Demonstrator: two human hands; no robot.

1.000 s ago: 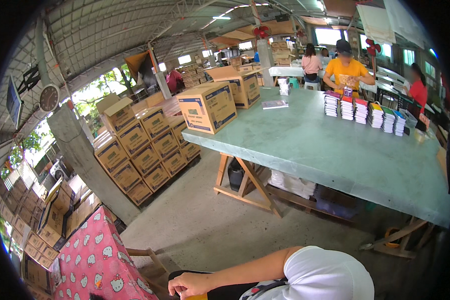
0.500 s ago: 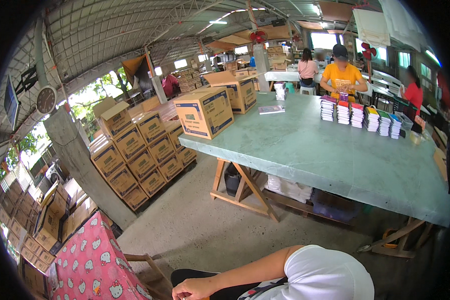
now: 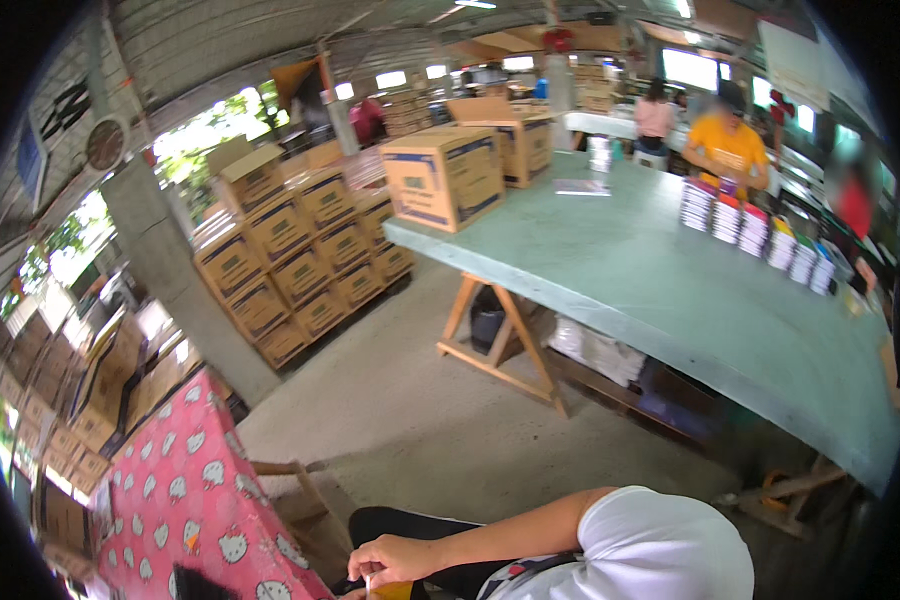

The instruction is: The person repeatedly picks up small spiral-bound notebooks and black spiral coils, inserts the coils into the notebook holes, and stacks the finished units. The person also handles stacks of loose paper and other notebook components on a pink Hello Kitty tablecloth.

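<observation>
My right hand [image 3: 388, 560] is at the lower edge, over my dark-trousered lap, with its forearm reaching in from a white sleeve. Its fingers are bent together around a thin white thing [image 3: 368, 582], whose kind I cannot make out. Just below the hand shows a bit of something yellow [image 3: 396, 591], mostly cut off by the picture's edge. Left of the hand stands a table with a pink cartoon-print cover [image 3: 185, 480]. My left hand cannot be made out.
A large green-topped table [image 3: 610, 270] on wooden trestles bears cartons [image 3: 445, 180] and stacks of small notebooks [image 3: 755, 230]. Behind it is a person in yellow [image 3: 730, 150]. More cartons [image 3: 305, 250] are piled beside a concrete post [image 3: 185, 270]. A dark, hair-like shape [image 3: 202, 582] overlaps the pink cover.
The view has tilted and shifted, so the room sits further right and lower. My right hand has risen slightly, showing the thin white thing more. The dark shape has appeared at the bottom left.
</observation>
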